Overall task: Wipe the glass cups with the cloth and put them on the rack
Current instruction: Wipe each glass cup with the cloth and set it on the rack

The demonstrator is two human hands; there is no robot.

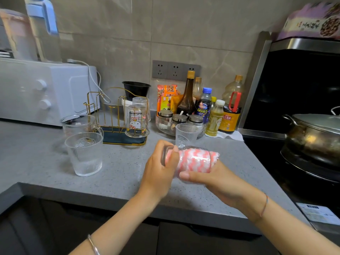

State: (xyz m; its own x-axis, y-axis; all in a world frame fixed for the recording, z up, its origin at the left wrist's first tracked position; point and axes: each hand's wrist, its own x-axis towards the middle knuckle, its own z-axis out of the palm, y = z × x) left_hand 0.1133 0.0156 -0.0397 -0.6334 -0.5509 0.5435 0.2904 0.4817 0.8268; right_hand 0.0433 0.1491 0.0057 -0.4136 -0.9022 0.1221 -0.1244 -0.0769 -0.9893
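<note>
My left hand point(159, 168) grips the base of a glass cup point(166, 155) held sideways above the counter. A pink and white cloth point(196, 160) is stuffed inside the cup, and my right hand point(207, 176) holds the cloth and cup from below. Behind them a ribbed glass cup point(186, 135) stands upright. A ribbed cup with water drops point(85, 156) and a handled glass cup point(79, 125) stand at the left. On the gold wire rack point(112, 115) a cartoon-printed glass point(137, 121) and a plain glass point(140, 102) hang upside down.
A white oven point(46, 91) sits at the back left. Sauce bottles point(187, 94) and a glass bowl of spice jars point(181, 122) crowd the back wall. A stove with a metal pot point(312, 137) lies to the right. The grey counter point(119, 172) edge runs below my wrists.
</note>
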